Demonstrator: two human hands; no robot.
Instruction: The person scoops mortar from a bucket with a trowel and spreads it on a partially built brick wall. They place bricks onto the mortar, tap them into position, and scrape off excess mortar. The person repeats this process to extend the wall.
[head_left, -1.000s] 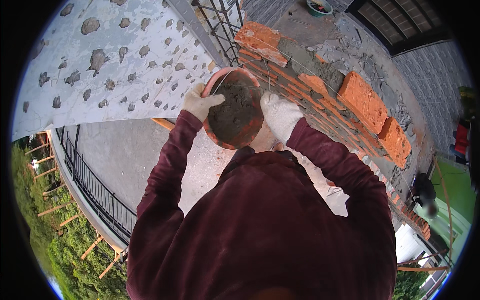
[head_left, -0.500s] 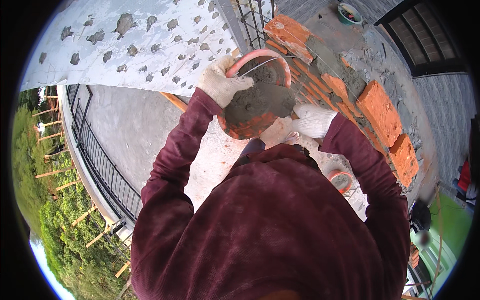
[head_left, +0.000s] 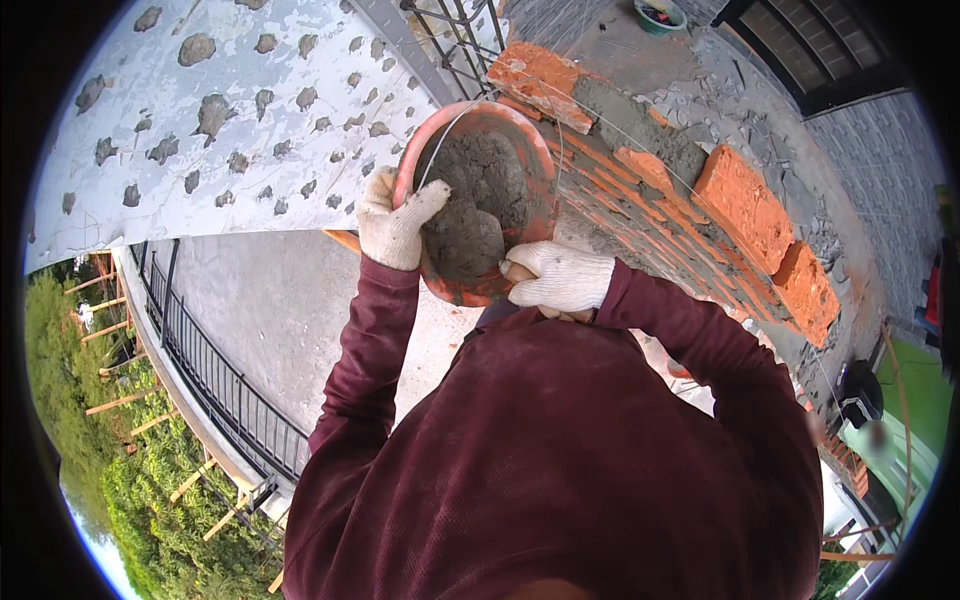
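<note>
An orange bucket (head_left: 548, 180) of grey mortar (head_left: 490, 165) is in front of my body, its mouth facing me. My gloved left hand (head_left: 398, 222) grips its left rim, thumb over the edge beside the thin wire handle. At the near right rim, my gloved right hand (head_left: 562, 278) is closed around the wooden handle of a trowel (head_left: 518, 272). The trowel's blade is down in the bucket and smeared with mortar, so its outline is hard to make out. Right of the bucket stands a low brick wall (head_left: 640, 215) with mortar between its courses.
Loose orange bricks (head_left: 750, 210) sit along the wall's top, with a string line above them. Steel rebar (head_left: 455, 40) rises at the wall's far end. A pitted white panel (head_left: 250, 120) is at far left, a black railing (head_left: 220, 370) at left. A green basin (head_left: 660, 16) sits far right.
The bucket has tipped more toward me and shifted left. My right hand has moved left to the bucket's rim, and the mortar-loaded trowel blade is now lower inside it.
</note>
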